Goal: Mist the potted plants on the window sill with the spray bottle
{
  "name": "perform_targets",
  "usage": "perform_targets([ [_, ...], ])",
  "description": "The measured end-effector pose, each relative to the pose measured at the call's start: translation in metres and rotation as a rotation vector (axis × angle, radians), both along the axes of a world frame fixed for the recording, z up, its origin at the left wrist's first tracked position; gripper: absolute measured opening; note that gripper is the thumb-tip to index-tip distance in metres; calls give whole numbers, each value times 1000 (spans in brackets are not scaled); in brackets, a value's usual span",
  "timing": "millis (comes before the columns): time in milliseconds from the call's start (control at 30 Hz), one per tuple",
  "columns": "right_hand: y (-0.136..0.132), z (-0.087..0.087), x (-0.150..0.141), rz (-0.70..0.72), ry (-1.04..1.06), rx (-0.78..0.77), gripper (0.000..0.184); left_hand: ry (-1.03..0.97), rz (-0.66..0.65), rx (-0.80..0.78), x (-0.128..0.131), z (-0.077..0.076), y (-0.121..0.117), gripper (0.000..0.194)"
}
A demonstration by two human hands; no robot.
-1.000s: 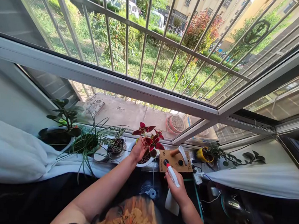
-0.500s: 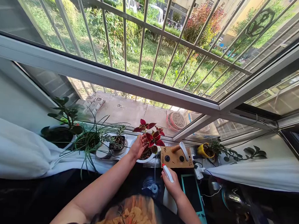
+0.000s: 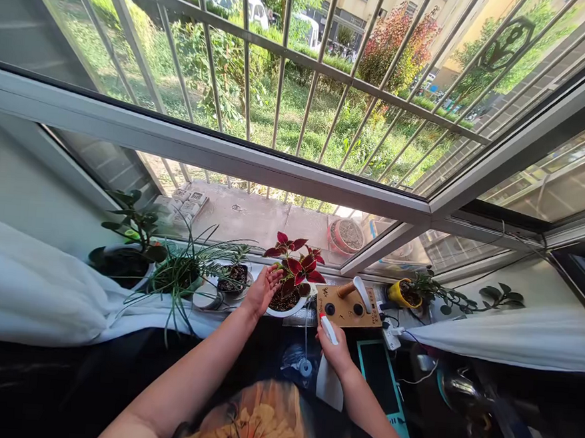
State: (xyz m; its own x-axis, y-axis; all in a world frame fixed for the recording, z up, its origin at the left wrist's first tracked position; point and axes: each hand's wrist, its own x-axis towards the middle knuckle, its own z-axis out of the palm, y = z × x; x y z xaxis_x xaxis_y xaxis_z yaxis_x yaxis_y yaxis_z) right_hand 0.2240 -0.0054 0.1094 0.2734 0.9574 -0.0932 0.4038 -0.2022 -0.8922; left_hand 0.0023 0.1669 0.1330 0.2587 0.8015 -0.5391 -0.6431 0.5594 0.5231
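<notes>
A red-leaved potted plant (image 3: 305,272) with yellow-green leaf edges stands on the windowsill, its soil visible in a white pot (image 3: 286,313). My left hand (image 3: 262,290) is open at the plant's left side, palm toward the leaves and fingers loosely spread, over the pot's left rim. Nothing is held in it. In my right hand (image 3: 336,350) is a white spray bottle (image 3: 331,385) with a red nozzle tip, gripped around the neck below the spray head. The nozzle points up toward the sill, right of the plant. My forearm and hand cover part of the bottle.
A brown wooden board (image 3: 366,317) with black knobs sits right of the plant, beside a yellow pot (image 3: 398,293) and a power strip (image 3: 391,336). Grassy plant (image 3: 178,271) and small dark pot (image 3: 233,280) are left. A teal-framed tablet (image 3: 384,379) lies lower right.
My left hand has drawn back slightly to the left, away from the red leaves. The spray bottle stays in my right hand, which has risen a little, and more of its body shows.
</notes>
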Motion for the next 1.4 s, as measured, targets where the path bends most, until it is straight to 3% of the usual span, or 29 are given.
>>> perform_targets([
  [133, -1, 0, -4, 47, -4, 33, 52, 21, 16, -31, -5, -1, -3, 39],
  [333, 5, 33, -25, 190, -88, 207, 33, 97, -24, -73, 0, 2, -10, 41],
  [567, 7, 40, -26, 273, -191, 133, 36, 114, -85, -107, 7, 3, -14, 43],
  [700, 12, 58, -30, 287, -148, 146, 32, 143, -66, -122, 3, -6, -8, 43],
  [833, 25, 71, -38, 335, -221, 139, 31, 205, 6, -136, 3, -17, 6, 36],
  [967, 34, 69, -40, 339, -344, 93, 32, 221, 35, -135, 8, -27, 21, 31],
  [1167, 37, 83, -40, 291, -252, 135, 34, 266, 74, -135, -3, -39, 45, 33],
  [1300, 38, 103, -39, 275, -181, 184, 28, 343, 113, -47, -26, -38, 80, 42],
  [1400, 40, 114, -34, 306, -154, 215, 25, 366, 55, 75, -37, -32, 112, 45],
])
